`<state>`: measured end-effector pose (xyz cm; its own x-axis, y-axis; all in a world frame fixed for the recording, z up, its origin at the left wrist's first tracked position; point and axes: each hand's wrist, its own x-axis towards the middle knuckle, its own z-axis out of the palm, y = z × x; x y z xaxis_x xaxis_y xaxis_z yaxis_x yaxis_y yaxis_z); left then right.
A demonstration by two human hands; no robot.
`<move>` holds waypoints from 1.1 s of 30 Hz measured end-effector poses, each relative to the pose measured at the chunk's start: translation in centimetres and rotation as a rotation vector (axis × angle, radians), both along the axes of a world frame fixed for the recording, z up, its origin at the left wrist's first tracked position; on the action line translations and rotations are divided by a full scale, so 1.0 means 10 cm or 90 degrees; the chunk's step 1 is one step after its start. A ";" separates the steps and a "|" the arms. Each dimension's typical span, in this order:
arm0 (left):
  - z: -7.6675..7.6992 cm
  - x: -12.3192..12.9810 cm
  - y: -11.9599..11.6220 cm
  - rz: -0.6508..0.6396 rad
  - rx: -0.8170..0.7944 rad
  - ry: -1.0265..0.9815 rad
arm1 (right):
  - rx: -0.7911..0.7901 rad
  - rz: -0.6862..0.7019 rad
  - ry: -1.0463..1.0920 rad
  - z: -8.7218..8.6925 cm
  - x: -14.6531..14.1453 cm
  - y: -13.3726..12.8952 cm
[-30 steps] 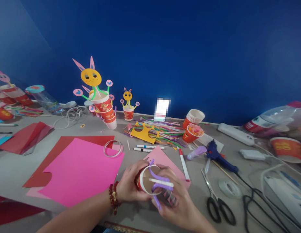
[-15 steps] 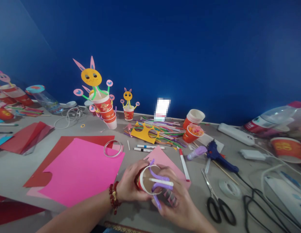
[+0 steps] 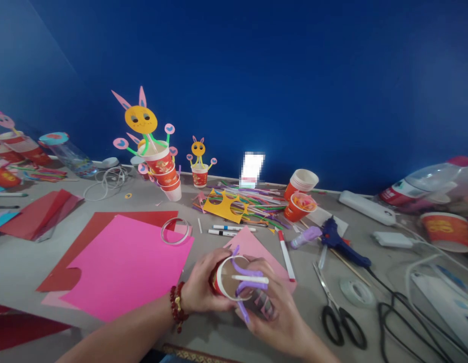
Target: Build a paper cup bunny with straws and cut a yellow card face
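A red-and-white paper cup (image 3: 226,282) is tilted in front of me, its mouth turned toward me and to the right. My left hand (image 3: 205,282) wraps round its left side, a red bead bracelet on the wrist. Purple pipe cleaners (image 3: 252,288) and a white stick (image 3: 251,278) rise from inside the cup and lean right. My right hand (image 3: 279,307) is curled round the cup's right side, its fingers behind the rim and its thumb by the lower purple pipe cleaner. Something small and striped shows in the right palm; I cannot make it out.
Pink paper (image 3: 131,267) lies left, with a roll of tape (image 3: 175,231) on it. Rabbit-faced cup figures (image 3: 141,119) stand behind. Pipe cleaners (image 3: 264,204) are heaped mid-table. Scissors (image 3: 334,307), clear tape (image 3: 356,292), a red marker (image 3: 286,257) and a corded glue gun (image 3: 343,244) lie right.
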<state>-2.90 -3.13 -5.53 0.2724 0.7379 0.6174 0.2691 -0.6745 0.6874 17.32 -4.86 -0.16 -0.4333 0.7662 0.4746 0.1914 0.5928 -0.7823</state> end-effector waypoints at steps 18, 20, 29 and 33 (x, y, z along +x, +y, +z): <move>0.02 0.00 0.00 -0.009 0.017 -0.003 | -0.027 0.005 0.102 -0.02 0.14 0.07; 0.03 0.01 0.01 -0.030 0.020 0.002 | -0.047 -0.035 0.120 -0.04 0.13 0.09; 0.17 0.09 0.00 -0.131 0.033 0.002 | -0.052 -0.083 0.099 -0.09 0.04 0.13; 0.16 0.10 0.00 -0.151 0.014 0.004 | -0.046 -0.099 0.101 -0.12 0.03 0.13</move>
